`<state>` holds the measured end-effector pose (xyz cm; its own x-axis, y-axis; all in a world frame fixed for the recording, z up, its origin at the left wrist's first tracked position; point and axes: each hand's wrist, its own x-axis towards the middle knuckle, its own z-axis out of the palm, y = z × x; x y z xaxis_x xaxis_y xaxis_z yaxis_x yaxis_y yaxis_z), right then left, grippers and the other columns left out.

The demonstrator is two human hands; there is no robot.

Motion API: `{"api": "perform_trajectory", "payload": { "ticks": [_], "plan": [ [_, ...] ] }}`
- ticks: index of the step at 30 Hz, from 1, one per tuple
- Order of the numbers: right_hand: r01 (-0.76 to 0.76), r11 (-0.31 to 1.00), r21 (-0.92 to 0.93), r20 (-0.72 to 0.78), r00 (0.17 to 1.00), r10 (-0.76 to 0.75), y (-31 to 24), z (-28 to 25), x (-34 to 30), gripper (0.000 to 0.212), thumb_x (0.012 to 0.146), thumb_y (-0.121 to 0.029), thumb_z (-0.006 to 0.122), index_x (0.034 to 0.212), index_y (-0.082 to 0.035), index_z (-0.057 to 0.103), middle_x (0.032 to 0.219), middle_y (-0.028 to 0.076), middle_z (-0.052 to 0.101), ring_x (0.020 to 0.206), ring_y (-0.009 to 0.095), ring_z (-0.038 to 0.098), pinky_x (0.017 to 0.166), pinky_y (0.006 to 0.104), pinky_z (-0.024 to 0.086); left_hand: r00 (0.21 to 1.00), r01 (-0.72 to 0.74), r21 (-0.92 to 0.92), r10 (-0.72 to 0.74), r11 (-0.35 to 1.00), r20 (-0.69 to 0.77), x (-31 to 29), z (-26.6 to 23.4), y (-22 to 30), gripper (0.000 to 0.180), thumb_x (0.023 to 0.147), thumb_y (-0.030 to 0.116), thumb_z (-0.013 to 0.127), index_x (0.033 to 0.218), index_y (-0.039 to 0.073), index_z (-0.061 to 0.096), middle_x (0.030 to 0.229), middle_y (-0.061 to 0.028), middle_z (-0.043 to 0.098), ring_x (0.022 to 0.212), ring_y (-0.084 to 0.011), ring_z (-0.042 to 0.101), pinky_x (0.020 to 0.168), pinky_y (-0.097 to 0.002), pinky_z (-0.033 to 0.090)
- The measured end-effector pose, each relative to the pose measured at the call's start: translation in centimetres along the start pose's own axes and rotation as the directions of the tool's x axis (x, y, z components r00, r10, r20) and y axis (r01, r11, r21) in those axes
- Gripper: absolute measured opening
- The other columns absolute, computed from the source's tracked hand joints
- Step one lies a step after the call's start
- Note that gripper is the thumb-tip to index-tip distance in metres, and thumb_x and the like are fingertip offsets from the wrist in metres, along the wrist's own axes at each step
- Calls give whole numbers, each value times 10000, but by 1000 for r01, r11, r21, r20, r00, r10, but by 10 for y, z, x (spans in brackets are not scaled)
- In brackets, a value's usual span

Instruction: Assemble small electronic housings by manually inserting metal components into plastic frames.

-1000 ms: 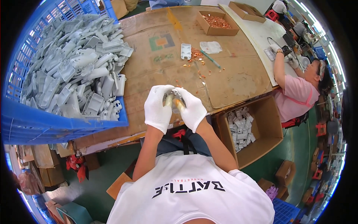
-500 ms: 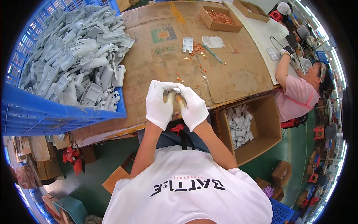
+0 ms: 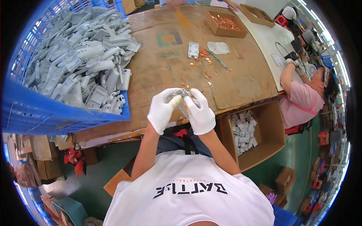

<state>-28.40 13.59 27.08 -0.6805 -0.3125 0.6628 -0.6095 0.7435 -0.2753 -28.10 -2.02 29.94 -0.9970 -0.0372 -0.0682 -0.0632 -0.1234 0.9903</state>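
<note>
Both my hands wear white gloves and meet near the front edge of the table. Between them is a small grey plastic part (image 3: 183,92), mostly covered by fingers, so its full shape does not show. My left hand (image 3: 161,113) pinches it from the left, its thumb wrapped in yellowish tape. My right hand (image 3: 201,115) grips it from the right with thumb and bent fingers. Loose copper-coloured pieces (image 3: 204,53) lie beyond the hands, beside a grey compartmented casing (image 3: 193,49) and a teal pen (image 3: 217,59).
At left, a blue crate (image 3: 64,118) is heaped with grey plastic casings (image 3: 86,52). An open cardboard box (image 3: 269,139) at right holds small white parts (image 3: 244,132). A smaller box (image 3: 226,33) contains copper-coloured pieces. A co-worker (image 3: 299,98) in pink sits at right.
My hands have turned the grey part, and more of it shows. The right fingers have lifted and shifted. Another person's arms have appeared at the far table edge.
</note>
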Motion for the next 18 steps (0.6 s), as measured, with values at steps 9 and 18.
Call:
{"api": "perform_trajectory", "payload": {
  "ticks": [9, 18],
  "plan": [
    [-170, 984, 48, 290, 945, 149, 4, -10, -2, 565, 797, -237, 690, 1300, -64, 497, 1309, 161, 453, 989, 323, 601, 782, 409, 530, 995, 16, 10, -15, 1000, -98, 23, 23, -30, 229, 884, 27, 598, 1093, -49, 655, 996, -114, 704, 908, -154, 653, 796, -267, 509],
    [-220, 957, 191, 339, 929, 146, 30, 16, 16, 472, 784, -130, 659, 1229, -54, 520, 1219, 185, 492, 1015, 360, 561, 850, 432, 488, 967, -39, 219, 92, 975, -239, 53, 24, -48, 229, 863, 59, 602, 1056, -44, 670, 957, -139, 719, 877, -177, 674, 779, -294, 512]
  ]
}}
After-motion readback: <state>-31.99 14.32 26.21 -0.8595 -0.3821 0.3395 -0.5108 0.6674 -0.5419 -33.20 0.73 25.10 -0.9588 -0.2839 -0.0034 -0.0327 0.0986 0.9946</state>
